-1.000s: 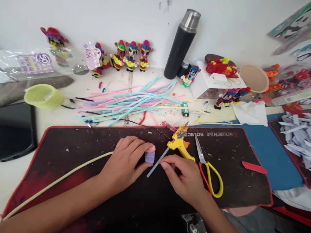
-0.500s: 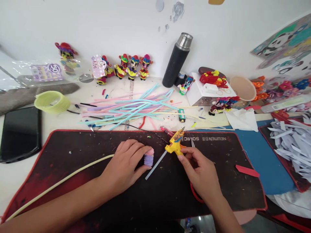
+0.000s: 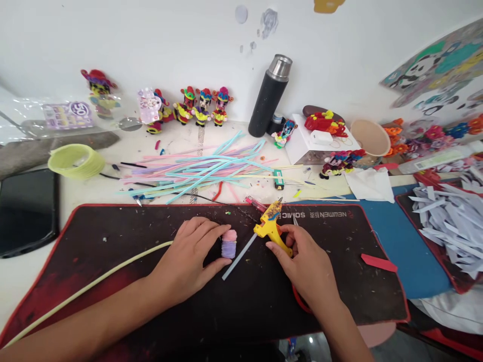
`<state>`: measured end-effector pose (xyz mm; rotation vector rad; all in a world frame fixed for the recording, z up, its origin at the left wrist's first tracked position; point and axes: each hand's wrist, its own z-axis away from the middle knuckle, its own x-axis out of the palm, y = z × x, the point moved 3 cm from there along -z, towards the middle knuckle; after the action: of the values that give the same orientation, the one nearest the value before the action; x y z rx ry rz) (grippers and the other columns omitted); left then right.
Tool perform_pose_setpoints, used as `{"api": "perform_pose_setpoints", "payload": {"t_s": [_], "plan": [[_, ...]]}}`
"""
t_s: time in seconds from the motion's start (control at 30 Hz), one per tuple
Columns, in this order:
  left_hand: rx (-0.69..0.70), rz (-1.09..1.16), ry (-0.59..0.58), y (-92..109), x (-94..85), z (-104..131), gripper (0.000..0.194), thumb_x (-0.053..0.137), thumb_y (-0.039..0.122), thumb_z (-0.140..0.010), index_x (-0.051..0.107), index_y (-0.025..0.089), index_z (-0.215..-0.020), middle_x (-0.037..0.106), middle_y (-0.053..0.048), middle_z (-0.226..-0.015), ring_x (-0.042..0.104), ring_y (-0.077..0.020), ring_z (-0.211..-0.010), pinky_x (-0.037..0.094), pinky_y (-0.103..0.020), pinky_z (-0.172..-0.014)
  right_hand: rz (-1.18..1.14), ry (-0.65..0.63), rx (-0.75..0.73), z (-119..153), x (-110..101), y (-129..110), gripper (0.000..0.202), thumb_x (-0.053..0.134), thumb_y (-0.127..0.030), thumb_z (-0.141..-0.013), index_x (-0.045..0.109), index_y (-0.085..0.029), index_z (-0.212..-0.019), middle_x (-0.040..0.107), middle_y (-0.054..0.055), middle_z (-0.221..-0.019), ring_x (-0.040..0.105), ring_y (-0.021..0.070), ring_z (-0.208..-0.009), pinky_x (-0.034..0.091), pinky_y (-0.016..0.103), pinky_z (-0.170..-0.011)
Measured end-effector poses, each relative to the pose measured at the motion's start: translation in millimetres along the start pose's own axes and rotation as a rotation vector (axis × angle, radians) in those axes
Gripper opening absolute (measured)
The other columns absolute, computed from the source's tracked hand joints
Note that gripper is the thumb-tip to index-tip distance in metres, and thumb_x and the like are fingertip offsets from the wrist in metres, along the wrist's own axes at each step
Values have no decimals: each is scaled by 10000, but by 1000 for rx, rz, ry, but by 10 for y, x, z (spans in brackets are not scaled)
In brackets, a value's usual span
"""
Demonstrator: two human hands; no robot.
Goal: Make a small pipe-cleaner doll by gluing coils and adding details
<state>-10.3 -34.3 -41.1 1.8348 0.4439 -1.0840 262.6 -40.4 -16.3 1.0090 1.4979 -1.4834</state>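
Note:
My left hand (image 3: 190,254) rests on the dark desk mat (image 3: 181,322). Its thumb and index finger pinch a small pink-and-purple roll of fuzzy pipe cleaner (image 3: 228,246) at its two ends. To the right, a yellow hot glue gun (image 3: 272,226) lies with a pale glue stick (image 3: 239,256) sticking out of its back. My right hand (image 3: 304,256) has its thumb and fingers apart on either side of the gun's handle; whether they touch it is unclear. Scissors with a red handle (image 3: 300,300) lie partly hidden under that hand.
Behind the mat spreads a pile of pastel pipe cleaners (image 3: 199,171). A black thermos (image 3: 269,98) and several small figures (image 3: 204,107) stand by the wall. A phone (image 3: 28,211) lies left, a heap of white paper strips (image 3: 449,226) right. A cream cable (image 3: 98,281) crosses the mat.
My right thumb and fingers have spread, with more of the glue gun's handle now showing between them. The view has shifted slightly. My left hand and the pipe cleaner roll look nearly unchanged.

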Motion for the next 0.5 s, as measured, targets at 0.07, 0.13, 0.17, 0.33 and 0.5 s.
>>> {"api": "perform_pose_setpoints", "payload": {"t_s": [0.07,0.13,0.17,0.33,0.5], "plan": [[-9,9,-11,1,2,-6,476,702,315,-984,576,210,-1431,692,-110,-1272,562,-333,-1202,442,-541,-1057,37,-12,8,-1,28,5,471,665,-635,-958,675,-219,-1177,727,42,-889,683,214,-599,450,309,-549],[-13,11,-18,8,6,-18,439,687,301,-988,598,217,-1409,695,-106,-1273,565,-330,-1201,443,-540,-1058,90,-16,0,-9,57,-12,456,688,-617,-944,652,-220,-1167,737,41,-873,706,237,-612,439,313,-550],[-15,10,-18,12,7,-24,425,687,300,-986,610,220,-1396,698,-105,-1269,568,-329,-1197,446,-536,-1053,116,-14,-12,-15,70,-26,440,694,-607,-941,644,-225,-1153,743,41,-868,716,249,-619,428,313,-545],[-23,1,-2,19,2,-40,385,691,301,-977,641,218,-1350,711,-108,-1249,583,-327,-1169,460,-524,-1029,168,15,-43,-45,109,-65,339,677,-550,-958,628,-243,-1093,765,40,-851,735,263,-616,391,309,-522],[-15,-7,-2,19,-3,-36,384,688,302,-982,635,210,-1351,710,-108,-1254,583,-327,-1165,456,-528,-1033,-23,38,27,-5,132,-16,260,694,-451,-931,635,-243,-1076,787,31,-854,754,260,-661,473,322,-565]]}}
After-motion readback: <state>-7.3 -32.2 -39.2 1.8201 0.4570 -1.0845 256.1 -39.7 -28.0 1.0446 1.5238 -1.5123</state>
